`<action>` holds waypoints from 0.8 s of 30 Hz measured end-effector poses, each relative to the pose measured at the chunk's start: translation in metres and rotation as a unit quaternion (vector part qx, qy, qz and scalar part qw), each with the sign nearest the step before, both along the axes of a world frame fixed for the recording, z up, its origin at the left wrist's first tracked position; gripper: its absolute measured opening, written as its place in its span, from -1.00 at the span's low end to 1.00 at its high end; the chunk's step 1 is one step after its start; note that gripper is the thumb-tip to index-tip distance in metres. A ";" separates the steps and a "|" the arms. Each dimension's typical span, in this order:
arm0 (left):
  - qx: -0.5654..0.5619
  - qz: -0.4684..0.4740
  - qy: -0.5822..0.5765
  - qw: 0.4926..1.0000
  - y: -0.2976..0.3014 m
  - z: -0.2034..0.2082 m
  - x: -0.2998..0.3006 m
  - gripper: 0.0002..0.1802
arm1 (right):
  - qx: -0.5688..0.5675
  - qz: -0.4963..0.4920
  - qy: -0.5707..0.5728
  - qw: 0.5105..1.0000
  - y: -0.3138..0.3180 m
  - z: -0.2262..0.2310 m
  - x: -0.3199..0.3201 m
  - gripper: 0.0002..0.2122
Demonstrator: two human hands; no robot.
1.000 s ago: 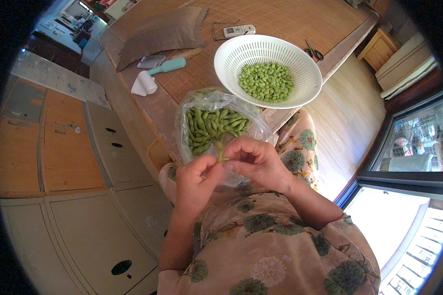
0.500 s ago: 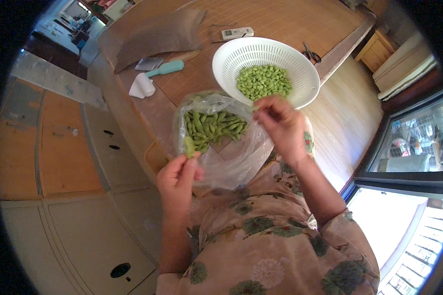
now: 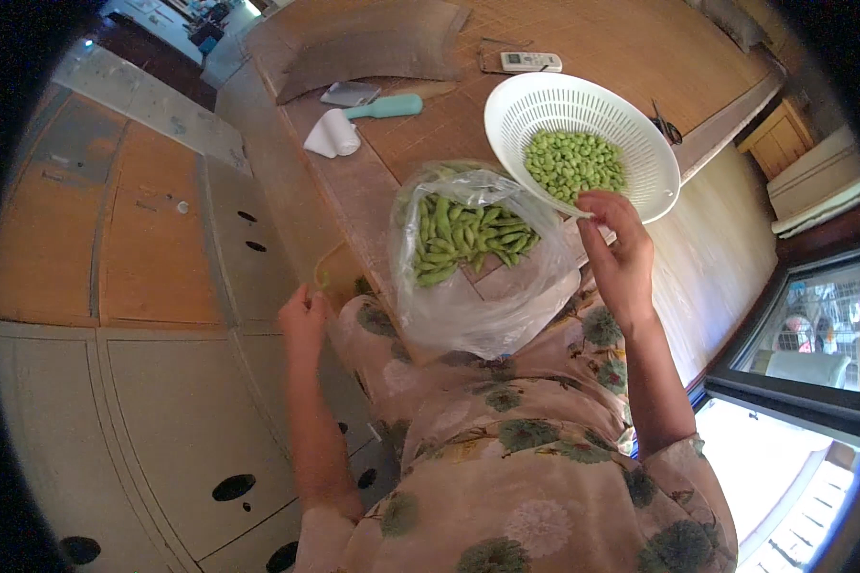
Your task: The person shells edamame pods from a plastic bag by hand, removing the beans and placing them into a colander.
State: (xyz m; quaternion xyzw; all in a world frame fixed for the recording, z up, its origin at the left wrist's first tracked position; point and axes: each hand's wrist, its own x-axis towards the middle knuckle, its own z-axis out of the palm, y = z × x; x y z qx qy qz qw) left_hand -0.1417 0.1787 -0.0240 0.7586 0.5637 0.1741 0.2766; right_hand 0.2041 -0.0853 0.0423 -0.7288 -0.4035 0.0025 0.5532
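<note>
My left hand is closed at the left, away from the bag, its fingertips pinching a thin green bean pod that looks blurred. My right hand reaches to the near rim of a white slotted colander; thumb and fingertips are pinched together there, and what they hold is too small to make out. Shelled green beans lie heaped in the colander. Between my hands an open clear plastic bag holds unshelled green pods.
On the wooden table lie a teal-handled tool, a white roll, a remote control, dark scissors and a brown mat. Cabinets stand at the left. An orange-brown edge shows beside the table.
My left hand has moved left and away from the bag, carrying the pod. My right hand has come to the colander's near rim. The whole view has shifted, so the table things appear farther right.
</note>
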 end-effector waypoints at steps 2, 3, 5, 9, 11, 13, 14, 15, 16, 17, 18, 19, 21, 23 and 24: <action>0.107 -0.015 0.102 0.989 0.011 -0.011 -0.006 -0.65 | 0.012 0.029 0.024 0.999 -0.004 0.002 -0.009 -0.80; 0.108 -0.012 0.102 0.989 0.014 -0.015 -0.013 -0.65 | 0.017 0.038 0.006 0.999 -0.004 -0.001 -0.013 -0.80; 0.019 -0.011 0.013 1.000 0.007 -0.005 0.005 -0.67 | -0.007 0.041 0.026 0.999 -0.011 -0.003 -0.019 -0.81; 0.076 -0.057 -0.172 0.980 -0.028 0.023 0.049 -0.75 | -0.021 0.071 0.099 0.992 -0.018 -0.020 -0.027 -0.87; 0.057 -0.126 -0.153 0.979 -0.055 0.047 0.078 -0.77 | -0.018 0.102 0.141 0.984 -0.018 -0.033 -0.030 -0.91; 0.070 -0.197 -0.143 0.967 -0.074 0.053 0.099 -0.80 | -0.028 0.129 0.132 0.982 -0.015 -0.030 -0.038 -0.92; 0.082 -0.269 -0.131 0.951 -0.080 0.053 0.109 -0.81 | -0.037 0.155 0.123 0.980 -0.015 -0.030 -0.043 -0.92; 0.083 -0.271 -0.131 0.950 -0.084 0.051 0.118 -0.81 | -0.043 0.170 0.109 0.978 -0.014 -0.033 -0.046 -0.90; 0.134 -0.311 -0.077 0.938 -0.087 0.047 0.126 -0.82 | -0.043 0.166 0.109 0.979 -0.015 -0.032 -0.048 -0.90; 0.184 -0.348 -0.023 0.919 -0.088 0.043 0.130 -0.81 | -0.060 0.184 0.115 0.974 -0.016 -0.031 -0.051 -0.90; 0.184 -0.351 -0.024 0.918 -0.088 0.039 0.132 -0.81 | -0.077 0.201 0.120 0.969 -0.017 -0.030 -0.053 -0.90; 0.197 -0.345 0.021 0.918 -0.089 0.037 0.134 -0.80 | -0.081 0.215 0.119 0.966 -0.018 -0.029 -0.052 -0.90; 0.209 -0.340 0.067 0.915 -0.090 0.034 0.136 -0.79 | -0.088 0.209 0.125 0.966 -0.022 -0.026 -0.053 -0.91; 0.208 -0.332 0.103 0.914 -0.089 0.033 0.136 -0.78 | -0.095 0.202 0.131 0.966 -0.024 -0.028 -0.052 -0.92; 0.208 -0.334 0.104 0.914 -0.088 0.032 0.135 -0.78 | -0.079 0.200 0.135 0.967 -0.025 -0.031 -0.051 -0.92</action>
